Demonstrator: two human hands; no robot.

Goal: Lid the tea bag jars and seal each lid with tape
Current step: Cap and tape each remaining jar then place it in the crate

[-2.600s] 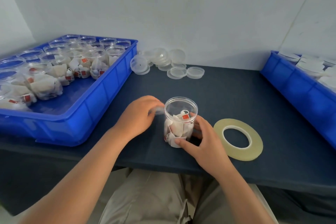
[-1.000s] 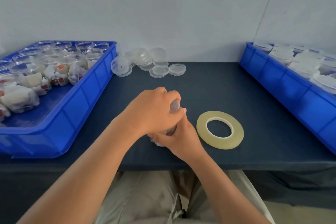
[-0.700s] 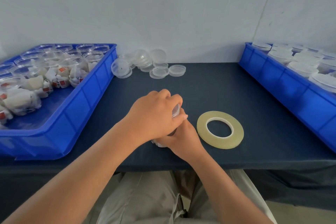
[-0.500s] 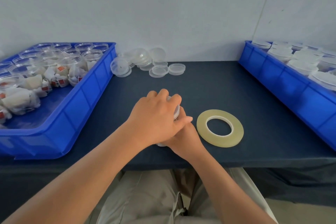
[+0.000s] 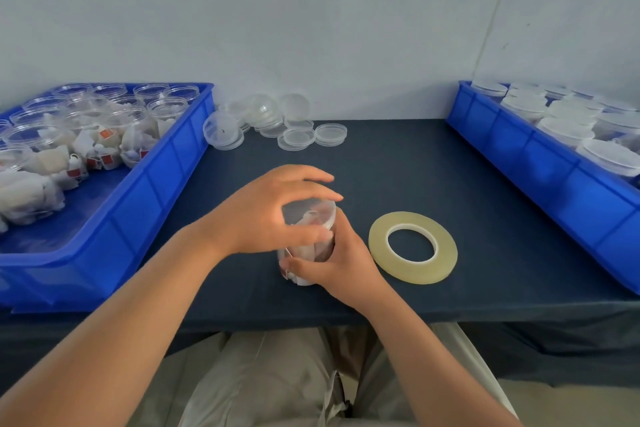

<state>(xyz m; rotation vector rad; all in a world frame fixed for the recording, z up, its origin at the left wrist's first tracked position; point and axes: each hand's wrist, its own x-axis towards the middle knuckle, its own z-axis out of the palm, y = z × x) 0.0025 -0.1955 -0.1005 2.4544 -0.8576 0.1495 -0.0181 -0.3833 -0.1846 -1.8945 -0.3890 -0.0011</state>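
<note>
left hand point(image 5: 270, 215) has lifted off since 0.5 s ago: then it lay flat over the jar top, now its fingers point(image 5: 311, 177) arch loosely above it and the lid point(image 5: 310, 213) shows, seated on the jar point(image 5: 304, 255). left thumb lies against the near rim; cannot tell whether the fingertips grip the lid or only hover.

right hand point(image 5: 341, 260) wraps the jar's lower body from the right, fingers curled round it. jar upright on the table point(image 5: 415, 177), near the front edge, tea bags inside.

tape roll point(image 5: 412, 273) flat on the table, just right of the right hand, not touched.

loose lids point(image 5: 298, 139) at the back by the wall. left blue bin point(image 5: 145, 198) holds open jars point(image 5: 138, 135) of tea bags. right blue bin point(image 5: 540, 163) holds lidded jars point(image 5: 568, 128).
</note>
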